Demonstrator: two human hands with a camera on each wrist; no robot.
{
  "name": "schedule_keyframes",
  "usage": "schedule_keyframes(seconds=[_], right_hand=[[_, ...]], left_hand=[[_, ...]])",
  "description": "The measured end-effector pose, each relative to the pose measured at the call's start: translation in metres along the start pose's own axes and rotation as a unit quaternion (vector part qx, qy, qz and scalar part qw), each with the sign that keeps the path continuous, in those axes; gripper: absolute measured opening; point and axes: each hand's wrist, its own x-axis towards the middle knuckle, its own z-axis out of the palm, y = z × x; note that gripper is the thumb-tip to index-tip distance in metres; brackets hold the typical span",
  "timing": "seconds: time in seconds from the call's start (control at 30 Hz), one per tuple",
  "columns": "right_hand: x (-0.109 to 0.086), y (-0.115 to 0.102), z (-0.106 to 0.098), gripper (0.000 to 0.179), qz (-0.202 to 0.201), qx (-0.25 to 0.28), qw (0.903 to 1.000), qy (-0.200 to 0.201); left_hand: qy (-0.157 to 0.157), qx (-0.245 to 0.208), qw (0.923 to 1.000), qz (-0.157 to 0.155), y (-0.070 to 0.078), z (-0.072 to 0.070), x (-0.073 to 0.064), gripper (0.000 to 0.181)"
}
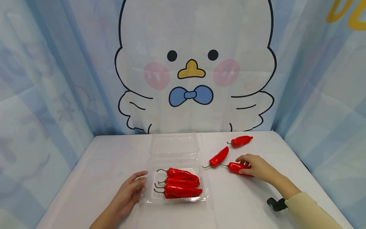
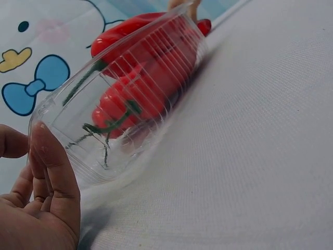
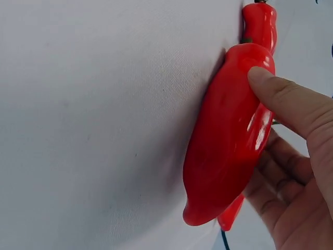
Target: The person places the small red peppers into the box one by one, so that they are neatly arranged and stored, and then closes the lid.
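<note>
While the right hand (image 1: 258,167) pinched the held pepper (image 1: 234,168): a near pepper (image 1: 218,157) lay at its ten o'clock, a far pepper (image 1: 241,141) at twelve, a dark object (image 1: 275,204) at four
Clear box (image 1: 204,197): at the held pepper's nine o'clock, its rim pinched by the left hand (image 1: 128,191)
Held pepper: glossy red, tapered
Box peppers (image 1: 183,190): overlapped, count hard to make out
Dark object: met the sleeve (image 1: 310,211), partly hidden

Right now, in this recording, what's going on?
A person's right grip has thumb and fingers around a red pepper. The left grip holds the edge of an open clear box. Several peppers lie inside it, and two loose peppers lie on the white table, to the box's right.
</note>
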Motion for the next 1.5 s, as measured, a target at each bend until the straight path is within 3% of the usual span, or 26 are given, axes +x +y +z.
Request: schedule_keyframes(seconds=[0.27,0.67,0.87,1.2,1.5], right_hand=[[-0.006,0.004,-0.002,0.040,0.047,-0.001,0.9989,0.005],[-0.018,0.007,-0.005,0.029,-0.002,0.001,0.9993,0.039],[-0.023,0.006,-0.007,0.026,-0.004,0.004,0.9979,0.064],[-0.021,-0.014,-0.011,0.022,-0.053,0.035,0.9939,0.090],[-0.015,-0.042,-0.010,0.024,-0.050,0.083,0.9913,0.089]], left_hand=[[-0.004,-0.005,1.0000,0.004,-0.002,-0.001,-0.001,0.039],[-0.007,-0.005,1.0000,0.004,-0.002,-0.001,-0.002,0.037],[-0.006,-0.008,0.9999,0.004,-0.002,0.000,0.000,0.039],[-0.027,-0.012,0.9995,0.014,-0.002,-0.001,0.001,0.034],[-0.029,-0.016,0.9994,0.014,-0.003,-0.002,0.001,0.032]])
